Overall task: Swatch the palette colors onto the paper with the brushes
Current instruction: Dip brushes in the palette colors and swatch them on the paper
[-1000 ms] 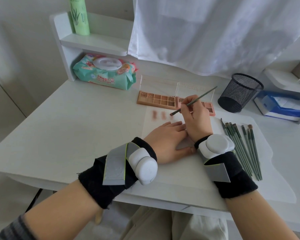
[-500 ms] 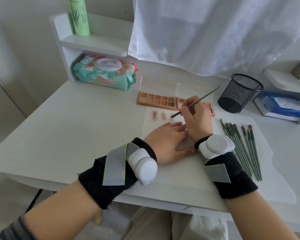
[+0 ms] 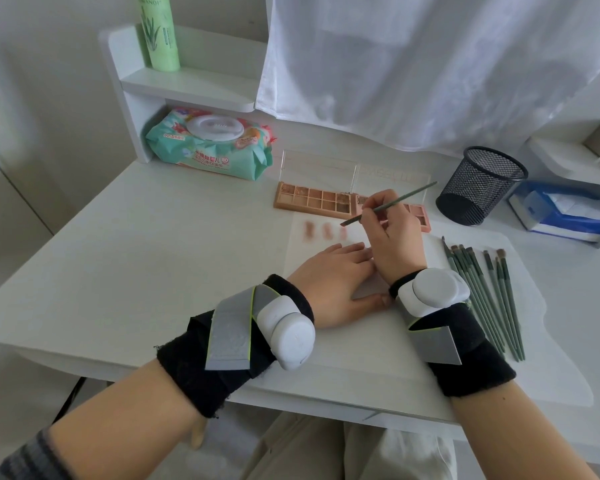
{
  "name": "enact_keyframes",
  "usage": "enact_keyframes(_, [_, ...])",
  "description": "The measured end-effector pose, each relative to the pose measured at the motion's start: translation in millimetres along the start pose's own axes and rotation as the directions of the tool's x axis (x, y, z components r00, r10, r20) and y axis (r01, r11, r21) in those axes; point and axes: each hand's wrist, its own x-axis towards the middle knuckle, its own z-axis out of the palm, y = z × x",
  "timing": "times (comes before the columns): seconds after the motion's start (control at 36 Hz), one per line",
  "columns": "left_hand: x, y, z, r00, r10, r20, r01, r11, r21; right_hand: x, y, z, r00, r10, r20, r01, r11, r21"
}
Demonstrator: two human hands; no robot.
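Note:
A pink eyeshadow palette with a clear raised lid lies open at the back of the desk. In front of it a white paper sheet carries three pinkish swatches near its top edge. My right hand pinches a thin green brush, its tip hovering just above the rightmost swatch. My left hand rests flat on the paper, fingers straight, beside my right wrist.
Several green brushes lie in a row on the paper's right side. A black mesh cup stands at the back right, a blue tissue box beyond it. A wet-wipes pack sits under a small white shelf holding a green bottle.
My right hand drew the brush tip down over the paper; a third swatch now shows to the right of the first two. My left hand stayed put.

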Motion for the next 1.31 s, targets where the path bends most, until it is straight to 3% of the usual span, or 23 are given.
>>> enact_keyframes(0.14, [-0.3,-0.3,0.0,1.0,-0.003,0.001,0.003,1.0,0.002,-0.4,1.8,-0.1,0.999,0.026,0.043,-0.025,1.0,-0.014])
enact_keyframes(0.33, [-0.1,1.3,-1.2,1.0,-0.017,0.023,0.016,1.0,0.023,-2.2,-1.9,-2.1,1.0,-0.002,-0.013,0.002,0.999,0.048])
enact_keyframes(0.89, [-1.6,1.0,-1.4,1.0,-0.005,-0.01,0.005,1.0,-0.026,0.4,1.8,0.9,0.997,0.009,0.073,-0.005,0.999,-0.054])
enact_keyframes(1.14, [0.6,0.6,-1.5,0.998,-0.031,0.046,0.03,0.999,0.031,-2.1,-1.3,-2.6,1.0,0.002,-0.011,-0.002,0.998,0.07])
enact_keyframes(1.31, [0.9,-0.5,-0.2,0.999,-0.024,0.039,0.024,1.0,0.007,-0.3,2.7,-1.7,1.0,0.018,0.014,-0.018,1.0,0.018])
